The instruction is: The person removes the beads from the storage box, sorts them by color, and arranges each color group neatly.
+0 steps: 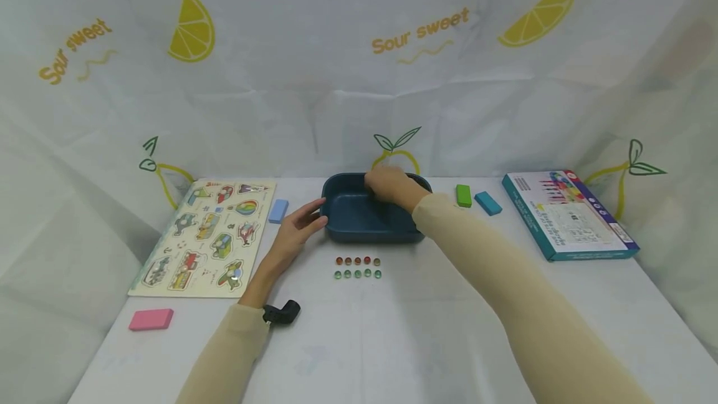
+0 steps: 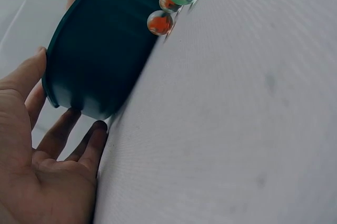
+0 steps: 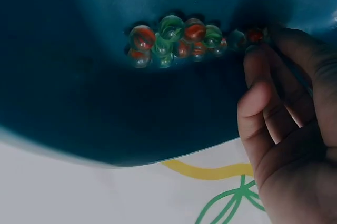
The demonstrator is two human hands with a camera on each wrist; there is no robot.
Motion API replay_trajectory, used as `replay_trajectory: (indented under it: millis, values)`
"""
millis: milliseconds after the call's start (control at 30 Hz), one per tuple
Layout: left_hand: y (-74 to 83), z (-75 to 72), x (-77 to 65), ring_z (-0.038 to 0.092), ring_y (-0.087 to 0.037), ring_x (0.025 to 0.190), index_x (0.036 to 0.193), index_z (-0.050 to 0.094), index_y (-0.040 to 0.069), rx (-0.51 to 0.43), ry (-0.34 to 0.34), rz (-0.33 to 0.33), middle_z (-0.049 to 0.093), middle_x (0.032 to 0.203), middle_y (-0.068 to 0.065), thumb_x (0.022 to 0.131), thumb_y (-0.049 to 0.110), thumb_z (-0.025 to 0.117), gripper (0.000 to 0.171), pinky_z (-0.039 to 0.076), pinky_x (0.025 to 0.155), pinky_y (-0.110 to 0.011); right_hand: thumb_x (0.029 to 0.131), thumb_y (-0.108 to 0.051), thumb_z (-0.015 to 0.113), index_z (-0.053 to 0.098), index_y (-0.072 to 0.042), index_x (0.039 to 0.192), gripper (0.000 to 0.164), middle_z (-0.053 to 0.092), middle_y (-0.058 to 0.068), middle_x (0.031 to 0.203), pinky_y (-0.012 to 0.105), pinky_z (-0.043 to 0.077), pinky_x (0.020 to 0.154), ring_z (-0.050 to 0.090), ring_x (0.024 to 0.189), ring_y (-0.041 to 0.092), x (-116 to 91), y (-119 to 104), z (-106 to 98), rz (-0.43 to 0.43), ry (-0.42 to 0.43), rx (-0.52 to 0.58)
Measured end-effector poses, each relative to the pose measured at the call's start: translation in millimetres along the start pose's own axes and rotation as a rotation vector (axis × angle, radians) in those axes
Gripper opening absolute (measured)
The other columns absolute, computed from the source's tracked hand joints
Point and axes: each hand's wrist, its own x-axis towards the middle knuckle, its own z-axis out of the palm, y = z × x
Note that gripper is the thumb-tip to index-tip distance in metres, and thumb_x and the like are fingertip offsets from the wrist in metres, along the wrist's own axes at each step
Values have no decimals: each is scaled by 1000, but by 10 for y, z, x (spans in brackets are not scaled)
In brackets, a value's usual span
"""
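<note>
A dark teal plastic tub (image 1: 359,229) stands on the white table. My left hand (image 1: 296,229) steadies its left end, thumb at the rim and fingertips against the outer wall, as the left wrist view shows. My right hand (image 1: 392,186) reaches down inside it. In the right wrist view, the thumb and index fingertip of that hand (image 3: 289,113) pinch an orange-swirled glass marble (image 3: 255,36). Several orange and green marbles (image 3: 171,28) lie clustered on the tub's floor beside the fingers. In front of the tub are two rows of marbles, orange (image 1: 358,261) behind and green (image 1: 358,274) nearer.
A picture puzzle board (image 1: 202,239) lies on the left, with a light blue block (image 1: 278,211) and a pink block (image 1: 151,319) near it. To the right are a green block (image 1: 463,196), a blue block (image 1: 488,203) and a flat box (image 1: 572,217). A printed white cloth (image 1: 303,123) hangs behind.
</note>
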Motion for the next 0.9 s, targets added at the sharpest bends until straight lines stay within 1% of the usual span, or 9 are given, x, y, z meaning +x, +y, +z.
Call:
replay_trajectory:
  millis: [133, 200, 267, 367, 433, 500, 633, 767, 900]
  values:
    - [-2, 9, -1, 48, -33, 153, 156, 54, 13, 3, 4, 5, 49, 165, -8, 104, 18, 69, 54, 46, 119, -24, 103, -2, 61, 72, -5, 91, 16, 76, 13, 98, 43, 60, 77, 59, 79, 23, 17, -32, 38, -6, -11, -24]
    - [-2, 18, -6, 48, -34, 153, 156, 53, 12, 2, 2, 8, 49, 166, -9, 104, 17, 69, 55, 45, 121, -28, 103, -2, 60, 71, -6, 90, 18, 75, 12, 97, 43, 58, 75, 56, 78, 22, 3, -30, 40, -7, -5, -18]
    - [-2, 26, -10, 47, -34, 154, 156, 53, 11, -2, -1, 11, 49, 166, -10, 104, 16, 68, 55, 45, 123, -31, 103, -4, 62, 71, -7, 91, 15, 75, 11, 95, 42, 58, 74, 59, 78, 22, -38, -17, 15, -14, 7, 15]
    - [2, 35, -16, 47, -34, 154, 156, 52, 11, -8, -2, 10, 48, 166, -10, 104, 15, 68, 55, 44, 123, -32, 101, -10, 67, 75, -7, 101, 8, 76, 9, 100, 41, 61, 80, 68, 87, 23, -155, 8, -62, -44, 51, 111]
    - [1, 34, -15, 47, -34, 154, 156, 53, 12, -11, 2, 6, 49, 166, -10, 104, 15, 68, 55, 45, 121, -27, 100, -14, 70, 76, -7, 107, 11, 77, 9, 103, 40, 61, 84, 72, 93, 24, -271, 17, -107, -90, 92, 194]
    - [3, 31, -14, 47, -33, 154, 156, 53, 12, -12, 3, 4, 49, 166, -9, 104, 15, 68, 54, 46, 118, -22, 100, -15, 72, 76, -7, 111, 14, 77, 8, 105, 39, 61, 86, 72, 95, 23, -424, 16, -130, -156, 139, 290]
    - [-1, 25, -5, 47, -33, 154, 156, 53, 13, -9, -3, 7, 49, 166, -9, 104, 16, 68, 54, 46, 114, -16, 98, -14, 75, 78, -10, 107, 10, 78, 3, 98, 32, 60, 74, 69, 80, 15, -805, -21, -103, -263, 198, 476]
    - [-6, 15, -1, 47, -35, 154, 157, 52, 12, -4, 2, 15, 48, 166, -10, 104, 16, 68, 55, 46, 114, -17, 96, -15, 78, 79, -14, 105, 9, 77, -4, 95, 25, 56, 65, 62, 72, 6, -1172, -106, 3, -285, 229, 612]
    - [-17, 11, 6, 48, -35, 153, 156, 53, 12, 5, 9, 15, 49, 166, -10, 104, 16, 68, 55, 47, 116, -20, 96, -15, 79, 80, -17, 105, 9, 78, -7, 96, 22, 54, 65, 61, 74, 2, -1423, -186, 206, -279, 235, 689]
